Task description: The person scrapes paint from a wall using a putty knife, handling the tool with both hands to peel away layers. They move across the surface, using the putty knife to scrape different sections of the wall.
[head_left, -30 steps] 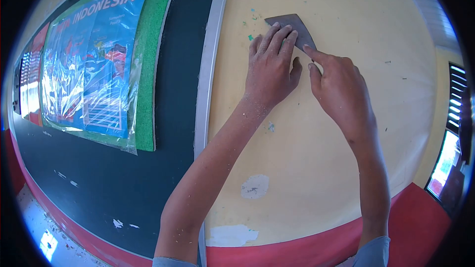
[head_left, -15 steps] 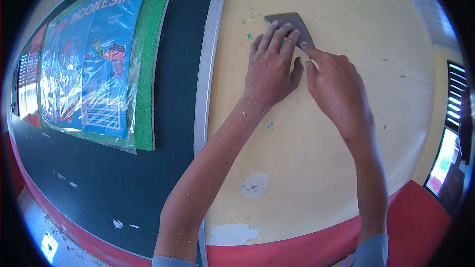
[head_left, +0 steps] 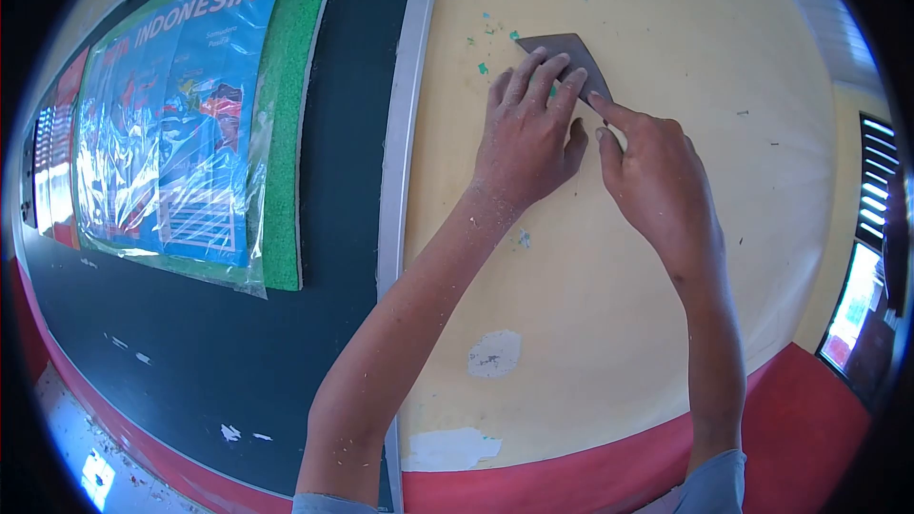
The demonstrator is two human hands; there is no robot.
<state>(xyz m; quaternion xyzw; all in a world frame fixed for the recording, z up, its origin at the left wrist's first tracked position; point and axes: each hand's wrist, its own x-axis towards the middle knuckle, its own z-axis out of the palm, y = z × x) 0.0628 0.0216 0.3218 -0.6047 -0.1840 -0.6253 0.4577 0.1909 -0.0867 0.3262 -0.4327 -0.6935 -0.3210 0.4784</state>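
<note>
While both hands press against the yellow wall (head_left: 666, 29), a dark scraper blade (head_left: 564, 49) lies flat on it near the wall's top edge, a little right of the grey frame (head_left: 400, 162) that runs up the wall's left edge. The left hand (head_left: 526, 138) lies spread over the blade's lower part, its fingers (head_left: 545, 71) laid on the metal, pressing rather than clasping it. The right hand (head_left: 652, 181) sits just right of the left, index finger stretched to the blade's lower right edge; whether it grips a handle there cannot be told, since both hands hide that part. Only the blade's upper wedge shows. Small green flecks (head_left: 483, 68) dot the wall beside the blade's left corner. Lower down, a patch (head_left: 494, 354) of bared plaster breaks the paint. Beyond the frame hangs a dark board (head_left: 333, 257) with a plastic-wrapped poster (head_left: 181, 124), cut off at the view's rim.
</note>
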